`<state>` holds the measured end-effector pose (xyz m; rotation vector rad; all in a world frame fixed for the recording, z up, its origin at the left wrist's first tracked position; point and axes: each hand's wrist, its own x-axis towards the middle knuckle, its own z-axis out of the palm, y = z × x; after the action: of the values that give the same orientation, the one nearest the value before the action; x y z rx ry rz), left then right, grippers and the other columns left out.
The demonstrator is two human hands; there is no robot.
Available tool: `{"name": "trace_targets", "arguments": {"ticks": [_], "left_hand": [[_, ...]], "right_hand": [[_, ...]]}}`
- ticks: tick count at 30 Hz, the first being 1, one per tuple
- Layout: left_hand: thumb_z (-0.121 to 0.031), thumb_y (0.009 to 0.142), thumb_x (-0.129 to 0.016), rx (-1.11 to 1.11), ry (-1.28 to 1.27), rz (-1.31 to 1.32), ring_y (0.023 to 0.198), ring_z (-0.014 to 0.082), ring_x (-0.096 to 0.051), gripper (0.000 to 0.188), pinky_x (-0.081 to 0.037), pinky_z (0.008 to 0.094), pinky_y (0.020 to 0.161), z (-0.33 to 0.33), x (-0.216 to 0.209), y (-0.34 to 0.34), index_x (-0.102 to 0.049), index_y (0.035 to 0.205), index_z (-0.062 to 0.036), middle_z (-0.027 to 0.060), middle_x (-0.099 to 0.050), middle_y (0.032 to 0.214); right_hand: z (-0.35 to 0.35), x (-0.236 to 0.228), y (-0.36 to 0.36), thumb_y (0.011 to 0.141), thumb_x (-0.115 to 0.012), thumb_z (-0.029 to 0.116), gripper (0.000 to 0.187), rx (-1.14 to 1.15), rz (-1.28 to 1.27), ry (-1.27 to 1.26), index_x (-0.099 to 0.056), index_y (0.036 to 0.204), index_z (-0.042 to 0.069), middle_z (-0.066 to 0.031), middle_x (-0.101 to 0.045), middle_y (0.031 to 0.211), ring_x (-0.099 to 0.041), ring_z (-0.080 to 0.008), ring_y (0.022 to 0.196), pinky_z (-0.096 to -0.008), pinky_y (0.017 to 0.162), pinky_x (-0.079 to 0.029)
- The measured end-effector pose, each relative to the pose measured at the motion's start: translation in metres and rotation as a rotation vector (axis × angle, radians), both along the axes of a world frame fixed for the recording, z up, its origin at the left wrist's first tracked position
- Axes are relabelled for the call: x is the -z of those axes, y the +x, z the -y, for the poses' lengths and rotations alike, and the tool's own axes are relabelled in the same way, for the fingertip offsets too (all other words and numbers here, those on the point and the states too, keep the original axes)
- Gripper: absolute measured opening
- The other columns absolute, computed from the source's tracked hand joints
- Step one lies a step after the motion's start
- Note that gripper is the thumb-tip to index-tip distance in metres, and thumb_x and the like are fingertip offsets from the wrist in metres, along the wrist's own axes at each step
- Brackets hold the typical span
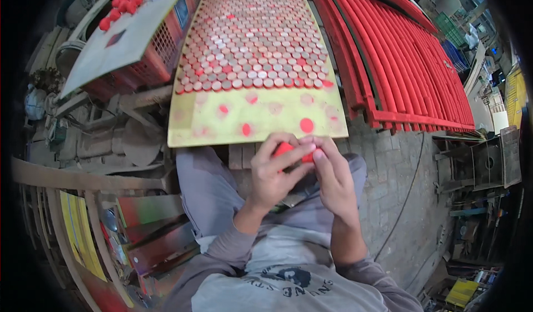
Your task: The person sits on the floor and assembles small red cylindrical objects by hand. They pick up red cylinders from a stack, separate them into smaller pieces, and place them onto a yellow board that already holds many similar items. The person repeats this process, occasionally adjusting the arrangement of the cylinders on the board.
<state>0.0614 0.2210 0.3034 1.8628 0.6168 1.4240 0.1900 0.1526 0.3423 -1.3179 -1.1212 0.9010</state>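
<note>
Head view: the left hand [270,173] is closed with curled fingers around a red piece [282,149]; the right hand [333,181] pinches red material between thumb and fingertips. Whether both hands grip one piece or two cannot be told, as the fingers cover the join. The red piece is located between the hands, above the lap, just beside the near edge of the board [186,131]. Discs [250,48] stand in close rows over the far and middle parts of the board; most show pale tops and red sides, and a few show red tops. The near strip carries no rows, only scattered red marks [246,129]. Judged by coverage, the work is well advanced: the larger part of the board is filled, while the near strip appears left over. The red piece, being in hand, is judged unfinished. Whether any disc needs further work cannot be determined.
</note>
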Motion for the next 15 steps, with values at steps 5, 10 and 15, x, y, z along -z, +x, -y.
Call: {"name": "trace_targets", "arguments": {"ticks": [5, 10, 15], "left_hand": [[-0.007, 0.068, -0.089, 0.109, -0.028, 0.028, 0.088, 0.0198, -0.066, 0.042, -0.054, 0.0305, 0.074, -0.002, -0.002, -0.005, -0.078, 0.108, -0.0081, 0.0081, -0.063, 0.102], [-0.006, 0.071, -0.087, 0.280, -0.071, 0.004, 0.075, 0.0155, -0.062, 0.044, -0.052, 0.0289, 0.064, 0.004, -0.018, -0.018, -0.076, 0.113, -0.0092, 0.0058, -0.062, 0.097], [-0.009, 0.074, -0.086, 0.338, -0.081, -0.101, 0.075, 0.0161, -0.061, 0.040, -0.051, 0.0286, 0.064, 0.012, -0.024, -0.037, -0.077, 0.113, -0.0075, 0.0061, -0.060, 0.094]], "right_hand": [[0.009, -0.009, 0.015, 0.092, -0.070, -0.003, 0.028, -0.018, -0.324, -0.047, -0.064, 0.119, -0.009, -0.0127, -0.070, 0.108, -0.067, -0.0140, 0.096, -0.0265, 0.086, -0.056], [0.020, -0.016, 0.024, 0.086, -0.075, -0.005, 0.018, -0.088, -0.331, -0.104, -0.071, 0.103, -0.009, -0.0129, -0.073, 0.092, -0.069, -0.0138, 0.081, -0.0251, 0.073, -0.058], [0.023, -0.018, 0.023, 0.084, -0.075, -0.007, 0.015, -0.212, -0.502, -0.227, -0.072, 0.098, -0.009, -0.0154, -0.073, 0.087, -0.070, -0.0173, 0.073, -0.0279, 0.066, -0.058]]}}
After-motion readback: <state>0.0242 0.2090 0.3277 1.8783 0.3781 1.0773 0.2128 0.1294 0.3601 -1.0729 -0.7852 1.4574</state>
